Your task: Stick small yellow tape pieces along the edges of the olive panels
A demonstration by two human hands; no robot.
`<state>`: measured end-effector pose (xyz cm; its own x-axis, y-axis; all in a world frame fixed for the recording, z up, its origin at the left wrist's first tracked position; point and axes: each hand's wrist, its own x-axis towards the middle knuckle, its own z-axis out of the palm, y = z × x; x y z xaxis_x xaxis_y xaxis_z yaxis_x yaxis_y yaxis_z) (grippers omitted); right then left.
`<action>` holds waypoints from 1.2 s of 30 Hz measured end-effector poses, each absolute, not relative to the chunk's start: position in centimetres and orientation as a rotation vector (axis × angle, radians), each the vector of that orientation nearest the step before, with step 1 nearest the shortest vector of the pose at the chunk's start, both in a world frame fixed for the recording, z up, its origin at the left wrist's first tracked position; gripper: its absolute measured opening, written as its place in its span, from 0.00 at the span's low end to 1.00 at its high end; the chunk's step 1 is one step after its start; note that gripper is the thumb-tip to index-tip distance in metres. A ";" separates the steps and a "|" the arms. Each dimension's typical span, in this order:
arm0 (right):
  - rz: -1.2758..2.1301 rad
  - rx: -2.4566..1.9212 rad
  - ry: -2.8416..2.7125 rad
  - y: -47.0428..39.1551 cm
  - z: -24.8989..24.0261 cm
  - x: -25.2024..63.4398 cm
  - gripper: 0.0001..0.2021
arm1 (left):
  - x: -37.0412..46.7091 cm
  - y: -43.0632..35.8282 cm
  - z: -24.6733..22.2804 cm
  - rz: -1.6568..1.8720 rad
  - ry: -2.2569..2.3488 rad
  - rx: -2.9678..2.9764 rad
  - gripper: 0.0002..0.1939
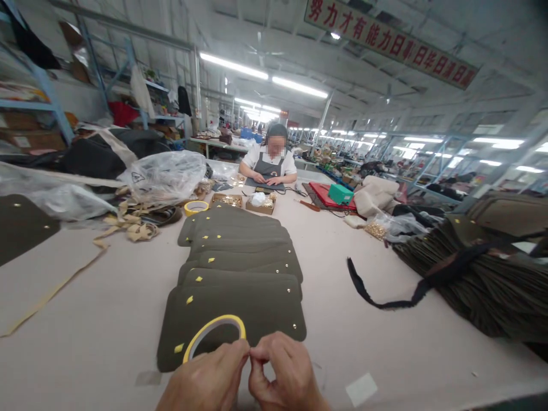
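Note:
A roll of yellow tape (pixel 238 321) is held upright in my left hand (pixel 205 374), whose fingers are closed on its lower right rim. Right beside it, my right hand (pixel 285 371) pinches at the left fingertips; what lies between them is too small to make out. Beyond both hands, dark olive panels (pixel 240 302) lie overlapped in a row running away from me. Small yellow tape pieces (pixel 189 299) sit along their left side, and small shiny metal studs (pixel 294 326) dot their right side.
Another yellow tape roll (pixel 197 207) and boxes of gold-coloured parts (pixel 226 200) stand past the panels. A co-worker (pixel 269 160) sits at the far side. On the right lie a black strap (pixel 385 305) and a thick stack of dark panels (pixel 475 285); plastic bags (pixel 165 177) are left.

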<state>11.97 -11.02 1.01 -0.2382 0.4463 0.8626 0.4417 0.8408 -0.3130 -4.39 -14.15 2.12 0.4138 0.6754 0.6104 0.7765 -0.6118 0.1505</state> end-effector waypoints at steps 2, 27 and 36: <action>0.236 -0.847 -1.787 -11.1 1.1 12.5 0.08 | -3.4 -13.3 2.3 -0.918 -1.289 -2.487 0.13; 1.219 -1.785 -1.642 -6.2 -0.2 20.7 0.09 | -0.6 -8.5 -1.8 -0.478 -1.558 -2.852 0.09; 0.962 -1.862 -1.829 -5.8 0.1 19.9 0.08 | -0.7 -8.4 -2.0 -0.511 -1.619 -2.869 0.08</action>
<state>19.91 -5.79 0.10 -0.0682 0.9739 -0.2165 0.7303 -0.0991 -0.6759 -0.74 -8.45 -1.95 0.4860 0.8575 0.1690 0.7990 -0.5143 0.3117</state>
